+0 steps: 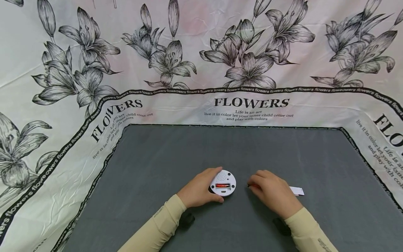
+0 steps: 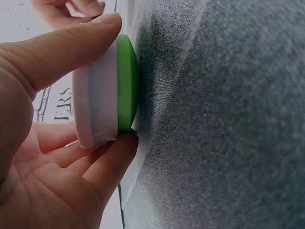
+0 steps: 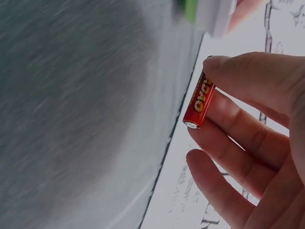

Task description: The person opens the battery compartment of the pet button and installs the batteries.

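Observation:
My left hand [image 1: 199, 188] grips a round white device [image 1: 232, 176] by its sides, thumb and fingers at opposite edges. Its back faces up, showing a cluster of small holes, dark screw spots and an uncovered battery compartment with a red battery [image 1: 223, 186] in it. In the left wrist view, the device's green part [image 2: 126, 86] faces the grey cloth, close over it. To the right of the device, my right hand [image 1: 272, 192] pinches a small red battery [image 3: 200, 100] between thumb and fingers, its silvery end exposed in the right wrist view.
A flat white piece [image 1: 297, 191] lies on the grey cloth just right of my right hand, partly hidden by it. The grey cloth [image 1: 189, 147] is framed by a pale border with black flowers and lettering [image 1: 252, 102]. Dark wrist-worn objects [image 1: 187, 221] sit under both wrists.

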The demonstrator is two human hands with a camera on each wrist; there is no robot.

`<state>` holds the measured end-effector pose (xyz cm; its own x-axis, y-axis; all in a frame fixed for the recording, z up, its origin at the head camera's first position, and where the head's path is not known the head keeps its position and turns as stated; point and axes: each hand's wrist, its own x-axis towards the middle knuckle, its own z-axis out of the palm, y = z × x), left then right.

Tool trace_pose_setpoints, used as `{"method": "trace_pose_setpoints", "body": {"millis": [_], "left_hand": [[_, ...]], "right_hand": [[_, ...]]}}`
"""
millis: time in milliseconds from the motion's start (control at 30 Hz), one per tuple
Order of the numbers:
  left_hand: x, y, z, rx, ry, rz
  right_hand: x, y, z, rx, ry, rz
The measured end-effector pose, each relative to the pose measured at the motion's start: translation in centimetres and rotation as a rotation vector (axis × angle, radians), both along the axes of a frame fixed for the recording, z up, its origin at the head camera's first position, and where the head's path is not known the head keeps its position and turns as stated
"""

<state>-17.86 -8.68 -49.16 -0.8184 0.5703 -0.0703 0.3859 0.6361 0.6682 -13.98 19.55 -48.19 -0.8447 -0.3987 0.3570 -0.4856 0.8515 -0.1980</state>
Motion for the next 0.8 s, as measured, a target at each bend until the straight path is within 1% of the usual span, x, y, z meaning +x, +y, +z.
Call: {"method": "trace_pose_setpoints", "body": {"millis": [133, 300, 500, 633, 800], "left_hand": [[0.0, 0.0, 0.0, -0.002, -0.003, -0.001], [-0.2, 0.0, -0.1, 0.004, -0.011, -0.006], [-0.2, -0.2, -0.5, 0.008, -0.016, -0.017], [-0.3, -0.4, -0.5, 0.024, -0.013, -0.030], [-0.3, -0.5, -0.3, 0.034, -0.011, -0.034]], "right_hand": [[-0.2, -1.5, 0.8, -0.006, 0.020, 0.047], [-0.7, -3.7, 1.3, -0.023, 0.051, 0.117], [-1.2, -6.3, 0.8, -0.057, 0.048, 0.200], [-1.3, -7.6, 0.3, -0.078, 0.034, 0.258], [-1.4, -8.3, -0.3, -0.093, 0.032, 0.286]]}}
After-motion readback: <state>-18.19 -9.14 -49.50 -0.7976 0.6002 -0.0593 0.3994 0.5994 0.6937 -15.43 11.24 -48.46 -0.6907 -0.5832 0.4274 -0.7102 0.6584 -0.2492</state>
